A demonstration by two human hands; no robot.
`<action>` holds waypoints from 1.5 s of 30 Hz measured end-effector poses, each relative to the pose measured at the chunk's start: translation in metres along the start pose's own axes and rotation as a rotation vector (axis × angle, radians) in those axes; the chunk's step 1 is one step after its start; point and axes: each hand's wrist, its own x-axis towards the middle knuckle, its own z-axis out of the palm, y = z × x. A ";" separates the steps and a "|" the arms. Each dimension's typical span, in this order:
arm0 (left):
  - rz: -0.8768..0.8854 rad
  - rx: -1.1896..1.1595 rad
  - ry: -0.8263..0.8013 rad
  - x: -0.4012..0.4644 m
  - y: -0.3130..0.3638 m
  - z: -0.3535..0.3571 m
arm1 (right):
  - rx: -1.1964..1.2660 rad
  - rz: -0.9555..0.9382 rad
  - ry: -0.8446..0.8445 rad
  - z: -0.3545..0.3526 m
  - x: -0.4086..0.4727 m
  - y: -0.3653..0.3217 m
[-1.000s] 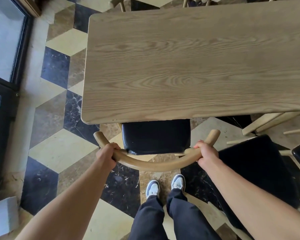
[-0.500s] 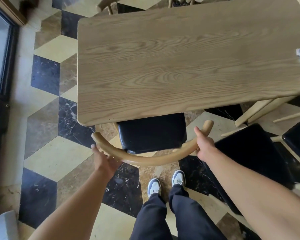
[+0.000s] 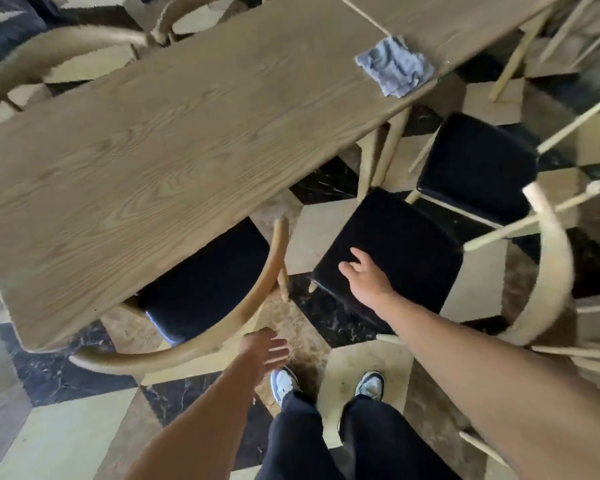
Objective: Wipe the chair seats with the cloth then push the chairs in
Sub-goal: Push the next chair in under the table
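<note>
Left hand [image 3: 262,351] hangs free w/ fingers spread & relaxed, holding nothing, just beside the curved backrest of the pushed-in chair [image 3: 201,289], whose black seat sits partly under the table's near edge. Right hand [image 3: 362,271] reaches over the second chair's black seat [image 3: 392,251], fingers loose & spread, nothing in them; can't tell if they touch the seat. That chair stands out from the table [image 3: 153,161], near its right end. Grey cloth [image 3: 394,65] lies crumpled on the tabletop at the far right, by the near edge. Third black seat [image 3: 478,164] further right. Frame is motion-blurred
</note>
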 end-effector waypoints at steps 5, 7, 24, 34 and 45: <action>0.110 0.247 -0.164 -0.023 0.032 0.129 | 0.016 -0.052 0.111 -0.084 -0.020 0.049; 0.088 0.316 -0.231 -0.036 0.033 0.180 | 0.042 -0.057 0.178 -0.119 -0.026 0.074; 0.170 0.913 -0.139 -0.050 -0.019 0.403 | -0.169 -0.018 0.229 -0.320 0.020 0.203; 0.129 0.810 -0.077 -0.013 0.010 0.420 | -0.454 -0.079 0.084 -0.363 0.117 0.155; 0.107 0.714 0.220 -0.009 -0.005 0.460 | -0.907 -0.509 -0.017 -0.423 0.244 0.149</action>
